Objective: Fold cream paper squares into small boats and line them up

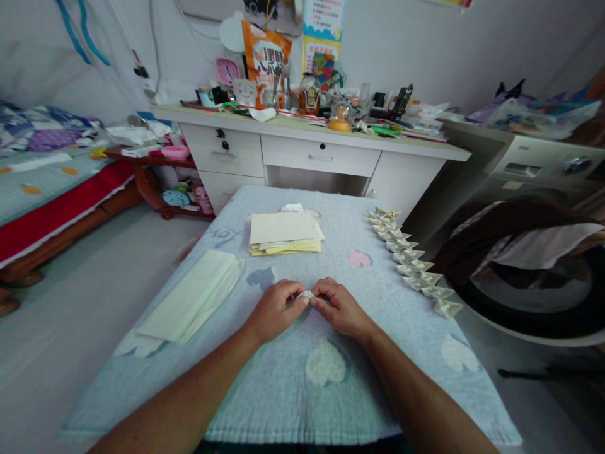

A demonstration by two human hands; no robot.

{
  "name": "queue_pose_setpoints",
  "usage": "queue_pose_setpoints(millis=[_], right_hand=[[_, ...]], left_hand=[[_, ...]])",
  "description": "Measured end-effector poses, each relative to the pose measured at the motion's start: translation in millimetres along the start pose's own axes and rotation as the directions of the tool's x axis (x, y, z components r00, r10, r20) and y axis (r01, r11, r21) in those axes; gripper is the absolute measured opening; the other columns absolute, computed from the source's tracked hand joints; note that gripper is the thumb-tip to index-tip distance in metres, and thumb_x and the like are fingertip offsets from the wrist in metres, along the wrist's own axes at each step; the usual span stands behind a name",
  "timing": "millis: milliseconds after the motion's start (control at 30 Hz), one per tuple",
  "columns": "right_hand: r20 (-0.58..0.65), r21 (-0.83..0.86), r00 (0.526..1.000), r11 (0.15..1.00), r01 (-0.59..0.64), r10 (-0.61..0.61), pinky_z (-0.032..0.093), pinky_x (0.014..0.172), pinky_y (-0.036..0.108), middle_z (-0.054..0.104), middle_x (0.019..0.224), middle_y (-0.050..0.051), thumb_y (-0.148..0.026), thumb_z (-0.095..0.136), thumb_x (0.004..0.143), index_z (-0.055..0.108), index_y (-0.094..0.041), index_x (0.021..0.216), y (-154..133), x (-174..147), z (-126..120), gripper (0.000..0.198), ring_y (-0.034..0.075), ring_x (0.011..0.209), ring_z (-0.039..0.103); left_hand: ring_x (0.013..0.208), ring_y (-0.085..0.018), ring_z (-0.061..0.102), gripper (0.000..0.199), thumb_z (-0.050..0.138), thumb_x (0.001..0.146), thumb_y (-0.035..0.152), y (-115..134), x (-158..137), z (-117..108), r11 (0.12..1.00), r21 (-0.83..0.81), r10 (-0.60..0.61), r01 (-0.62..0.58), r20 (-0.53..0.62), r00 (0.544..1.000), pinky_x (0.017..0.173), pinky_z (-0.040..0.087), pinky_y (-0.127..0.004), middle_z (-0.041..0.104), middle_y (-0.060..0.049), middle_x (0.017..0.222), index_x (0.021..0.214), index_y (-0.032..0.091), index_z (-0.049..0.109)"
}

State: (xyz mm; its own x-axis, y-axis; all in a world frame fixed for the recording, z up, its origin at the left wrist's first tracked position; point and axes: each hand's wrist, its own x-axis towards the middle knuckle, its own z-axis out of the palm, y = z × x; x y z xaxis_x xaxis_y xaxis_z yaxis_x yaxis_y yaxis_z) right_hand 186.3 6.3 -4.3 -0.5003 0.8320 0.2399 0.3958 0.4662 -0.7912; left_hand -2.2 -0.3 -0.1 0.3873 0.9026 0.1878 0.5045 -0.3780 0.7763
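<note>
I have the left hand (278,309) and the right hand (338,306) meeting over the blue patterned cloth (265,403), thumbs and forefingers pinching a small folded paper piece (306,294) between them. Left of them lie long pale folded sheets (193,296); to the right, a row of interlocked folded paper units (413,261) runs along the cloth's edge. Just beyond the hands sits a stack of cream and yellow paper (283,227). Past the right edge, laundry (515,246) spills from the open front-loading washing machine (529,161), its logo too small for me to read. A white desk (321,157) spans the far side, crowded with a pink clock (227,71), a labelled amber jar (309,94) and an orange snack bag (265,57) in large white Chinese characters; I can make out 津. Behind, a blue-and-yellow wall poster (324,25) carries Chinese lines too blurred to read.
</note>
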Motion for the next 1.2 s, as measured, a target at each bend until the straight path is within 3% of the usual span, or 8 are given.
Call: queue_pose_setpoints(millis=[167, 467, 800, 900, 1000, 1200], right_hand=[[0.009, -0.038, 0.999, 0.998, 0.042, -0.041, 0.036, 0.074, 0.029, 0.057, 0.072, 0.001, -0.031, 0.050, 0.092, 0.058, -0.019, 0.076, -1, 0, 1, 0.021, 0.016, 0.076, 0.049], [0.007, 0.005, 1.000, 1.000, 0.025, -0.025, 0.036, 0.077, 0.029, 0.061, 0.075, 0.001, -0.041, 0.050, 0.092, 0.063, -0.019, 0.081, -5, 1, 0, 0.027, 0.015, 0.077, 0.052], [-0.053, -0.154, 0.997, 0.987, 0.039, -0.048, 0.035, 0.077, 0.030, 0.060, 0.075, 0.002, -0.026, 0.052, 0.092, 0.063, -0.020, 0.082, -2, 1, 1, 0.016, 0.016, 0.078, 0.052], [-0.067, -0.232, 0.997, 0.973, 0.014, -0.030, 0.033, 0.079, 0.032, 0.062, 0.079, 0.003, -0.024, 0.054, 0.091, 0.066, -0.020, 0.086, 2, 2, 1, 0.013, 0.016, 0.080, 0.052], [-0.096, -0.337, 0.995, 0.940, -0.043, 0.012, 0.031, 0.078, 0.033, 0.062, 0.083, 0.005, -0.027, 0.057, 0.090, 0.069, -0.022, 0.091, 7, 1, 2, 0.013, 0.018, 0.084, 0.049], [-0.093, -0.427, 0.993, 0.898, -0.101, 0.067, 0.030, 0.078, 0.034, 0.059, 0.091, 0.006, -0.028, 0.065, 0.084, 0.070, -0.023, 0.096, 12, -2, 6, 0.014, 0.020, 0.089, 0.046]], left_hand=[[0.069, -0.014, 0.053, 0.025, 0.058, 0.081, 0.041, 0, 0, -1, 1.000, -0.019, -0.019, 0.019, 0.014, 1.000, 0.065, 0.039, -0.024, 0.060, 0.000, 0.071, 0.075, 0.017, 0.063], [0.067, -0.013, 0.051, 0.025, 0.052, 0.085, 0.037, -6, 2, 0, 0.988, -0.154, -0.031, 0.033, 0.011, 0.999, 0.063, 0.038, -0.023, 0.056, 0.002, 0.068, 0.072, 0.017, 0.059], [0.072, -0.016, 0.055, 0.024, 0.055, 0.084, 0.037, -10, 4, 4, 0.999, -0.038, -0.035, 0.034, -0.034, 0.999, 0.066, 0.040, -0.026, 0.060, 0.000, 0.071, 0.073, 0.018, 0.062], [0.082, -0.019, 0.057, 0.018, 0.065, 0.077, 0.036, -15, 5, 6, 1.000, 0.021, -0.003, 0.005, -0.085, 0.996, 0.076, 0.042, -0.029, 0.064, -0.001, 0.081, 0.086, 0.020, 0.065], [0.097, -0.022, 0.056, 0.037, 0.073, 0.070, 0.032, -20, 6, 5, 0.998, 0.049, 0.037, -0.030, -0.141, 0.989, 0.087, 0.041, -0.034, 0.065, -0.004, 0.098, 0.103, 0.021, 0.062], [0.093, -0.020, 0.057, 0.011, 0.057, 0.082, 0.020, -19, 8, 0, 0.993, 0.084, 0.093, -0.088, -0.051, 0.994, 0.087, 0.041, -0.034, 0.066, -0.003, 0.090, 0.087, 0.022, 0.067]])
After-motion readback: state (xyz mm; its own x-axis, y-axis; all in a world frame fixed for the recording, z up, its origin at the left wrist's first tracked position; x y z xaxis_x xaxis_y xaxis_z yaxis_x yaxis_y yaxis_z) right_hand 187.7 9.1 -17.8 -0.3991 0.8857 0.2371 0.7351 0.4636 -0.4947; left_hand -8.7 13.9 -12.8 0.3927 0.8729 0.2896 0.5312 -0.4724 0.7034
